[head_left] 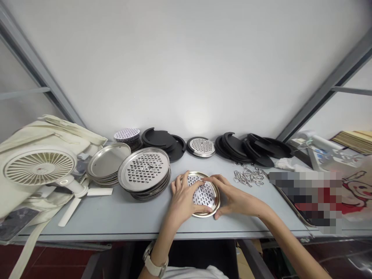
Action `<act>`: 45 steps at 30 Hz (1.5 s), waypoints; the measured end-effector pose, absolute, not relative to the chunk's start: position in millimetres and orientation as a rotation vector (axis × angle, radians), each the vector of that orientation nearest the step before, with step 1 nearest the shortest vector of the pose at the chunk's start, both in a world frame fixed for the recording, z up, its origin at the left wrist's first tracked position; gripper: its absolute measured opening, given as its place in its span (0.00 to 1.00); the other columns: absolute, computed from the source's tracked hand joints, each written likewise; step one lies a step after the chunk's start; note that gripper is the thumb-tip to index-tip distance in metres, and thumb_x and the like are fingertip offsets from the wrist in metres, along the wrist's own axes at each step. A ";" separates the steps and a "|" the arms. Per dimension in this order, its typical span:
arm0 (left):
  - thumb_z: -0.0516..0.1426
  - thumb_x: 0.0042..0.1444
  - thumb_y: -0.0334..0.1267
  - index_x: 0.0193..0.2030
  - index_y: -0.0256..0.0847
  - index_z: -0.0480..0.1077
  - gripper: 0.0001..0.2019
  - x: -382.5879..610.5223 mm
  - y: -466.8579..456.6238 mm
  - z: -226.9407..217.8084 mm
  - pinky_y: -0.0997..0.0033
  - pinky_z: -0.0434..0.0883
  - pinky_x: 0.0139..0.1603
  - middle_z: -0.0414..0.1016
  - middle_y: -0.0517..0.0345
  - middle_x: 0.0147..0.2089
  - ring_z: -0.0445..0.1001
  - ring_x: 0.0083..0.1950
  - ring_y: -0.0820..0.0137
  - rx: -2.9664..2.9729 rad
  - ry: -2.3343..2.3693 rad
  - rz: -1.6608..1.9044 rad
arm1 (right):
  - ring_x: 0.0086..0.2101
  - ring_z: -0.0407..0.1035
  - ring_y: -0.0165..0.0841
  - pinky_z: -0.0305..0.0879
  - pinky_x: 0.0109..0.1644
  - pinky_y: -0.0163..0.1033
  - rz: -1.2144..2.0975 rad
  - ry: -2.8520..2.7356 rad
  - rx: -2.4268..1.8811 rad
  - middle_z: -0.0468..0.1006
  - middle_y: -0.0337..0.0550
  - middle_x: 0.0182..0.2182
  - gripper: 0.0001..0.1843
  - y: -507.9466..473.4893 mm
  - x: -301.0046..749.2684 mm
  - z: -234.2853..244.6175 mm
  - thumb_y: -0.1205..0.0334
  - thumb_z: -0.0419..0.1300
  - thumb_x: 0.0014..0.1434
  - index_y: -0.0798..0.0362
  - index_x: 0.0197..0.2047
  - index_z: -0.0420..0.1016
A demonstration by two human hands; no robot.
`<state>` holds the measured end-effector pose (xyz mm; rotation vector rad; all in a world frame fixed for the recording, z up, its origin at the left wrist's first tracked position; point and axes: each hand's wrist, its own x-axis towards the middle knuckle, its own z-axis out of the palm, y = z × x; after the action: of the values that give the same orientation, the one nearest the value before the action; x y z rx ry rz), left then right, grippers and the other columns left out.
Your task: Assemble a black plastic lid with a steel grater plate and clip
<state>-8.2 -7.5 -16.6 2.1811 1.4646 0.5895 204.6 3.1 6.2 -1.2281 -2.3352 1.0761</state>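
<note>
A round metal plate with a perforated grater disc (204,193) lies on the grey table (122,217) just in front of me. My left hand (182,199) grips its left rim, thumb curled under the near edge and fingers resting on top. My right hand (232,195) holds the right rim, with its fingers bent over the disc's upper edge. Both hands are closed around the same piece.
To the left lie a stack of perforated metal discs (144,170) and a stack of plain metal plates (108,162). Black plastic rings (162,140) and more (250,149) line the wall, with one assembled disc (201,146). Metal clips (250,176) lie right. A white fan (39,167) stands left.
</note>
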 end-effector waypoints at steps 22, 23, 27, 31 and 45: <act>0.40 0.66 0.33 0.65 0.45 0.52 0.21 -10.1 -29.2 -27.6 0.57 0.57 0.62 0.54 0.48 0.64 0.54 0.65 0.63 2.032 1.661 0.915 | 0.63 0.50 0.42 0.48 0.66 0.52 0.836 -2.159 -1.271 0.53 0.47 0.65 0.24 -35.0 214.3 -10.5 0.61 0.54 0.62 0.43 0.62 0.58; 0.40 0.65 0.31 0.64 0.44 0.52 0.21 -10.7 -32.0 -30.0 0.58 0.57 0.63 0.54 0.47 0.64 0.54 0.66 0.63 2.013 1.653 0.955 | 0.63 0.51 0.42 0.51 0.65 0.52 0.821 -2.167 -1.266 0.53 0.47 0.64 0.24 -39.8 209.6 -8.3 0.62 0.52 0.63 0.43 0.62 0.57; 0.41 0.64 0.30 0.56 0.42 0.58 0.17 -12.1 -39.6 -37.4 0.57 0.63 0.58 0.61 0.46 0.56 0.63 0.59 0.62 1.885 1.705 1.163 | 0.56 0.60 0.42 0.61 0.59 0.50 0.618 -2.124 -1.242 0.63 0.49 0.57 0.16 -42.6 185.6 -7.8 0.63 0.47 0.66 0.44 0.55 0.64; 0.45 0.62 0.32 0.47 0.41 0.62 0.09 -10.0 -40.7 -39.4 0.59 0.68 0.47 0.65 0.50 0.44 0.69 0.45 0.63 1.769 1.796 1.223 | 0.48 0.65 0.44 0.66 0.51 0.51 0.403 -2.197 -1.212 0.69 0.51 0.47 0.10 -30.4 168.3 -19.9 0.62 0.50 0.65 0.47 0.47 0.69; 0.47 0.58 0.28 0.44 0.41 0.63 0.09 -7.2 -43.2 -35.6 0.67 0.67 0.37 0.68 0.54 0.39 0.70 0.38 0.66 1.736 1.848 1.179 | 0.39 0.69 0.40 0.70 0.45 0.48 0.319 -2.213 -1.279 0.69 0.48 0.38 0.07 -29.5 163.6 -22.2 0.64 0.47 0.65 0.48 0.38 0.65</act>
<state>-7.2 -43.2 -35.6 1.7364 1.8485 1.1788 163.6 -29.5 -22.2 -1.2792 -2.2131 0.3190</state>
